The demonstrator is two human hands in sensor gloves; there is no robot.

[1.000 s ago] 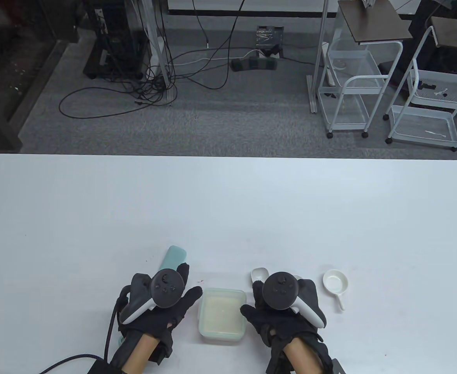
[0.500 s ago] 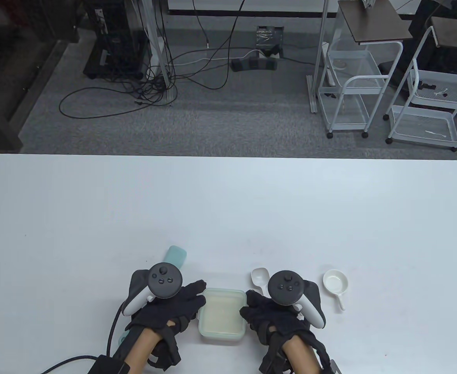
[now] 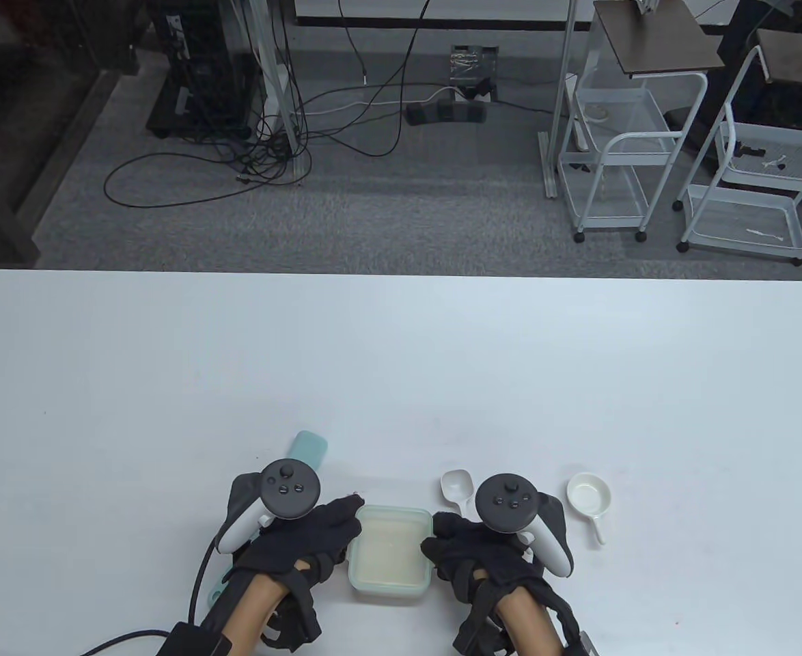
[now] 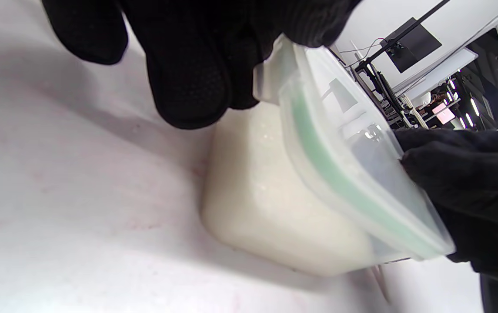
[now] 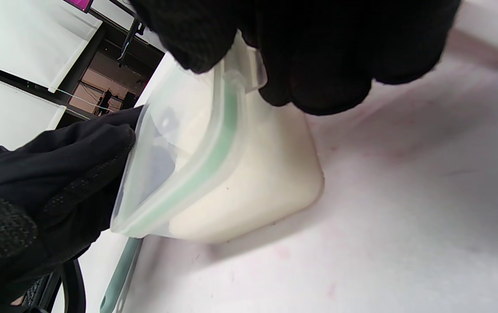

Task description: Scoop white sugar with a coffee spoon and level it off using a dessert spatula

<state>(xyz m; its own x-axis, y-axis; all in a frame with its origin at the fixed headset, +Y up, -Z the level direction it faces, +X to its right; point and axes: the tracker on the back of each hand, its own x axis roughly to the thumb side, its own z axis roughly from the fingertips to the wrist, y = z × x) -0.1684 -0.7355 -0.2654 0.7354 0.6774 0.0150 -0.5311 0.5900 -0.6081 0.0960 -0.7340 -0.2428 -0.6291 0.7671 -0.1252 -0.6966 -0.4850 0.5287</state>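
The sugar box, clear plastic with a green-sealed lid and full of white sugar, stands near the table's front edge. My left hand holds its left side, and in the left wrist view the fingertips sit at the lid's clip tab. My right hand holds the right side, with fingertips at the other tab. The white coffee spoon lies beyond my right hand. The mint spatula lies under my left hand, its handle beside the box.
A small white handled dish sits right of my right hand. The white table stretches wide beyond the hands. Carts and cables are on the floor past its far edge.
My left hand drew back from the spatula and my right hand from the spoon. Both closed in on the sides of the sugar box.
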